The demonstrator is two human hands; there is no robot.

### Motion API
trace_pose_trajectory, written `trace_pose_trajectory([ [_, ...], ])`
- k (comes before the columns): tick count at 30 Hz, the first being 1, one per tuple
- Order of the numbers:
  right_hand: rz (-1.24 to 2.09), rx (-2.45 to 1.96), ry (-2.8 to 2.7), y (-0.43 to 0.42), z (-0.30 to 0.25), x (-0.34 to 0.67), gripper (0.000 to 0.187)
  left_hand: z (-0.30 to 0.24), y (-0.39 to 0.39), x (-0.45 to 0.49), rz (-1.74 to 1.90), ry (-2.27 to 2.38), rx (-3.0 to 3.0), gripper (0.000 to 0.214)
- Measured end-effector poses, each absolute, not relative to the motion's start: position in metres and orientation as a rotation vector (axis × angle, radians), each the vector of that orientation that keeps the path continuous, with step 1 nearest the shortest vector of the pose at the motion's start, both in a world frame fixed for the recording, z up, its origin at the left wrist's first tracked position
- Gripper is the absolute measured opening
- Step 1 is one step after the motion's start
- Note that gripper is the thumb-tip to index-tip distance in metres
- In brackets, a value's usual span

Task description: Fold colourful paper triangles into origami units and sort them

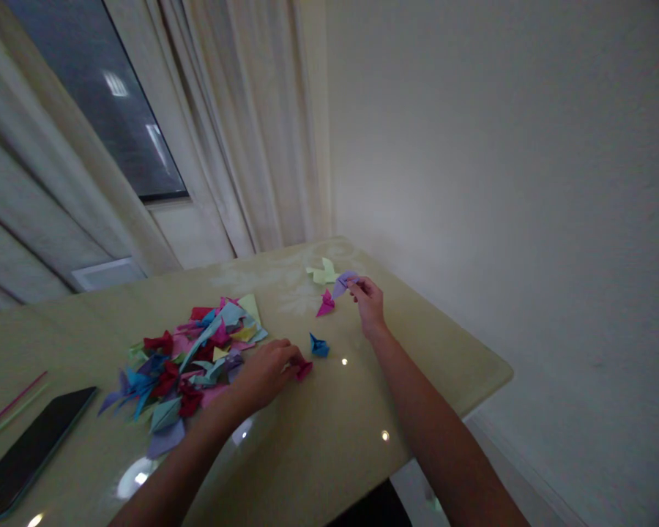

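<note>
A heap of folded coloured paper pieces lies on the glossy beige table. My left hand rests beside the heap, fingers closed on a small red folded piece. My right hand reaches toward the far corner and pinches a lilac folded piece just above the table. Near it lie a pale green folded piece, a pink one and a blue one.
A dark phone lies at the table's left front, with thin pink and green sticks beside it. Curtains and a window stand behind the table. A plain wall is on the right; the table edge runs close by.
</note>
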State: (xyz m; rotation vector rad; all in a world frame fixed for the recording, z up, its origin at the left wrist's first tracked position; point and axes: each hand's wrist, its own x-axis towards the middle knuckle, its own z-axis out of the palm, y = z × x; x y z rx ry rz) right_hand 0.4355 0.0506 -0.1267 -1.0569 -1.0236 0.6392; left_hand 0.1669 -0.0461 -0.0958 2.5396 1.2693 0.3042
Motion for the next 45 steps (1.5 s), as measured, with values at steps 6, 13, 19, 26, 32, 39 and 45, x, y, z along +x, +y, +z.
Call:
trace_pose_trajectory([
  [6,0.6,-1.181,-1.028,0.058,-0.135,0.439,0.038,-0.12,-0.028,0.195,0.636,1.172,2.458,0.056],
  [13,0.425,-1.476,-1.186,0.063,-0.146,0.466,0.019,-0.123,-0.043,0.22,0.597,1.022,2.478,0.035],
  [19,0.39,-1.588,-1.32,0.056,-0.142,0.464,0.026,-0.127,-0.07,0.158,0.6,1.571,2.659,0.042],
  [26,-0.076,-1.356,-1.641,0.013,-0.105,0.407,0.028,-0.134,-0.071,0.065,0.491,2.057,2.549,0.042],
  [32,-0.168,-1.083,-2.355,-0.013,-0.104,0.3,0.024,-0.134,-0.072,0.06,0.863,1.998,2.373,0.04],
  [39,-0.187,-1.25,-2.615,0.022,-0.099,0.237,0.022,-0.13,-0.079,0.069,0.786,2.044,2.472,0.039],
  [45,-0.132,-1.412,-2.483,0.012,-0.073,0.286,0.02,-0.132,-0.076,0.069,0.911,1.903,2.384,0.033],
])
